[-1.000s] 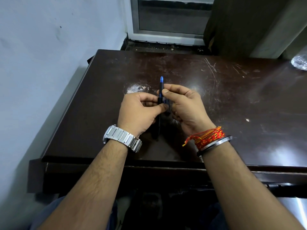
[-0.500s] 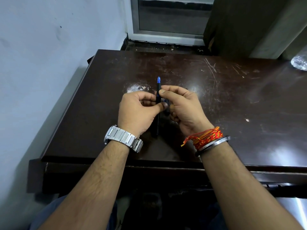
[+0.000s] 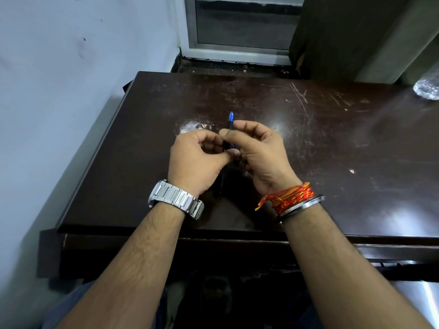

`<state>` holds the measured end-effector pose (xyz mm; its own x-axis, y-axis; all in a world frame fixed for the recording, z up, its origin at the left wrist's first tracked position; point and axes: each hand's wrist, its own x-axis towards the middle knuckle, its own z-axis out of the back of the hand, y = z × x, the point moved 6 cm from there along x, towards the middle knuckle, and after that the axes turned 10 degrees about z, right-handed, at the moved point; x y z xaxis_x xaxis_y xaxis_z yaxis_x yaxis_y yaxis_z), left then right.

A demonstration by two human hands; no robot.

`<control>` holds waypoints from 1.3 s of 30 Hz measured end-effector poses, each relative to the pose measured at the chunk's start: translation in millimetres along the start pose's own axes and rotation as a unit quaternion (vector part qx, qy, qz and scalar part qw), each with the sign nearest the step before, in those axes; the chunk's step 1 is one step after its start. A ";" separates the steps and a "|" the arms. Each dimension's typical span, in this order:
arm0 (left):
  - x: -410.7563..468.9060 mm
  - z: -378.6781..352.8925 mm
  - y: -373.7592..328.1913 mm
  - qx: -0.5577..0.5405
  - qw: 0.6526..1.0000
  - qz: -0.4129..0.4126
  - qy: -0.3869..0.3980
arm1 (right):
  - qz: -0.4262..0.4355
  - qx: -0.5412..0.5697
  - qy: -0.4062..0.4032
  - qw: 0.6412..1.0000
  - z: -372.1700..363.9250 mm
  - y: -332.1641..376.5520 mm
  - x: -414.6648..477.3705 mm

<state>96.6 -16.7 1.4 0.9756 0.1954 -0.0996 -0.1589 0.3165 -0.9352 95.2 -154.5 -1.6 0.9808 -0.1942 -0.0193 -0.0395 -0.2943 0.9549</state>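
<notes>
A slim dark pen with a blue tip (image 3: 230, 118) stands nearly upright above the dark wooden table (image 3: 332, 143), its tip pointing away from me. My left hand (image 3: 197, 160), with a silver watch on the wrist, grips the pen's middle with curled fingers and thumb. My right hand (image 3: 259, 153), with red-orange threads and a metal bangle at the wrist, pinches the pen just above, thumb against forefinger. The lower barrel shows between my wrists; the middle is hidden by fingers.
A pale wall runs along the left side of the table. Behind the table is a window frame (image 3: 237, 48) and a dark curtain (image 3: 344, 36). A clear plastic bottle (image 3: 427, 89) lies at the far right edge. The tabletop is scratched.
The pen's blue tip has drifted slightly left and down. My right thumb has slid left across the pen toward my left hand. Both hands stay in place.
</notes>
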 end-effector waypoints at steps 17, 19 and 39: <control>0.3 -0.9 0.1 0.014 1.000 -0.014 -0.005 | -0.024 -0.040 0.007 0.999 -1.1 -2.7 -0.8; 1.0 -1.0 0.6 0.007 1.000 -0.013 -0.004 | -0.024 -0.046 0.020 0.998 -3.4 -2.8 -1.4; 1.2 -2.6 2.2 0.012 1.000 -0.012 0.000 | -0.004 -0.023 0.027 0.999 -4.3 -6.4 0.2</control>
<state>97.8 -18.2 -1.6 0.9793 0.1869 -0.0773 -0.1388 0.3432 -0.9289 96.5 -148.6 -6.4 0.9900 -0.1402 -0.0125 -0.0234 -0.2513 0.9676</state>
